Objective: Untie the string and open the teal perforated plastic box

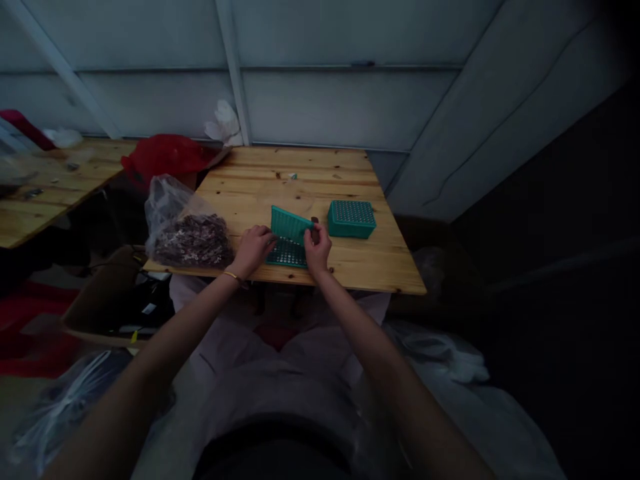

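Observation:
A green ribbed panel (pixel 289 224) stands tilted above a green tray with rows of holes (pixel 287 253) near the table's front edge. My right hand (pixel 318 249) pinches the panel's right end between thumb and fingers. The fingers of my left hand (pixel 255 249) are curled at the panel's lower left corner, close to the tray; their exact grip is partly hidden. To the right sits a green box with a perforated top (pixel 353 219). A clear plastic bag (pixel 167 200) lies open on the left, full of small, shiny brownish pieces (pixel 195 240).
The wooden table (pixel 380 267) ends just before my lap. A red bag or cloth (pixel 167 157) and a white crumpled bag (pixel 225 123) lie near the wall. Another wooden table (pixel 95 167) stands left. An open carton (pixel 100 293) is below, and plastic bags (pixel 465 393) lie right.

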The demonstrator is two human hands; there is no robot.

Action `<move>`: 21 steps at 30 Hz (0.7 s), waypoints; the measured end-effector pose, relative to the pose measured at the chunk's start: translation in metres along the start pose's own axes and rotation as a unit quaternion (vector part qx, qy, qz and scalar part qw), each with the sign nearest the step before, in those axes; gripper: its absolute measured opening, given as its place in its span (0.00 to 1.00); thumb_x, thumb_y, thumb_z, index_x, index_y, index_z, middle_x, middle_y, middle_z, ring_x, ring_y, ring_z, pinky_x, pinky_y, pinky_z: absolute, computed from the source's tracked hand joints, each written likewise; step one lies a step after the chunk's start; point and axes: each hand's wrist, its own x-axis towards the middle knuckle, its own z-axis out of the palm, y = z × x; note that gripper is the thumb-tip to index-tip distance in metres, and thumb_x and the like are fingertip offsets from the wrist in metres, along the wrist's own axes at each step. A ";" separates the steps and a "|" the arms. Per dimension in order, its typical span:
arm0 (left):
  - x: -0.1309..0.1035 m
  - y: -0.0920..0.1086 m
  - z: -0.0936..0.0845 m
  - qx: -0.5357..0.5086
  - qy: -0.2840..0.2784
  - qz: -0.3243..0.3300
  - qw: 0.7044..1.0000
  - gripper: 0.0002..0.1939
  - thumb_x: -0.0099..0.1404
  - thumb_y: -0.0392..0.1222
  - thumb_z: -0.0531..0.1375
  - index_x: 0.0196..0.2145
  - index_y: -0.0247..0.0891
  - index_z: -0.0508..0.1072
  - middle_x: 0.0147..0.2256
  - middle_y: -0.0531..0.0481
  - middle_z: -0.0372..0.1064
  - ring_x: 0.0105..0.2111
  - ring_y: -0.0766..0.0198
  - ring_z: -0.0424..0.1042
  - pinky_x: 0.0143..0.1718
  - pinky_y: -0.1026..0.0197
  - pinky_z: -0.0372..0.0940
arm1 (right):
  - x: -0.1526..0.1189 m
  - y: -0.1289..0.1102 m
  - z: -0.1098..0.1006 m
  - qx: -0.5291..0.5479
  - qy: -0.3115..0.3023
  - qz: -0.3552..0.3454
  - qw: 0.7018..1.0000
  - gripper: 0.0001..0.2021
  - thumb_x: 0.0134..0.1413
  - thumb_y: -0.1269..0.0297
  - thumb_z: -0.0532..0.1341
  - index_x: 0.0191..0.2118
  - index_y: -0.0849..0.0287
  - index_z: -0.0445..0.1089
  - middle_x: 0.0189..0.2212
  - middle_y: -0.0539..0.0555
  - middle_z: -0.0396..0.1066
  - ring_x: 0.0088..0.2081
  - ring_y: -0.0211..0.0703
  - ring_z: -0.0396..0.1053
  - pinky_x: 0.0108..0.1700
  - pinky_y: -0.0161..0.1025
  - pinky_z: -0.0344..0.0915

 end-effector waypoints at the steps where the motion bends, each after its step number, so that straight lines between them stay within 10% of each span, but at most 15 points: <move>1: 0.002 0.004 0.002 0.011 0.002 -0.003 1.000 0.12 0.67 0.44 0.54 0.40 0.39 0.76 0.39 0.44 0.71 0.41 0.55 0.66 0.43 0.54 0.59 | 0.000 -0.001 0.000 0.005 0.005 0.003 1.000 0.13 0.53 0.56 0.57 0.38 0.61 0.68 0.34 0.55 0.70 0.37 0.41 0.67 0.46 0.40 0.64; 9: 0.022 0.030 0.011 0.053 0.007 0.022 0.998 0.11 0.67 0.43 0.55 0.36 0.41 0.78 0.37 0.42 0.72 0.41 0.52 0.65 0.41 0.50 0.53 | 0.004 0.004 -0.004 0.011 0.054 0.040 0.998 0.14 0.51 0.54 0.58 0.36 0.61 0.66 0.32 0.53 0.69 0.35 0.40 0.65 0.45 0.39 0.63; 21: 0.054 0.014 0.011 0.071 -0.057 0.146 0.985 0.09 0.66 0.42 0.56 0.34 0.40 0.77 0.36 0.43 0.71 0.40 0.55 0.65 0.42 0.53 0.53 | 0.008 0.004 -0.003 0.031 0.082 0.082 0.993 0.14 0.48 0.54 0.59 0.35 0.61 0.67 0.32 0.53 0.70 0.36 0.40 0.65 0.45 0.39 0.63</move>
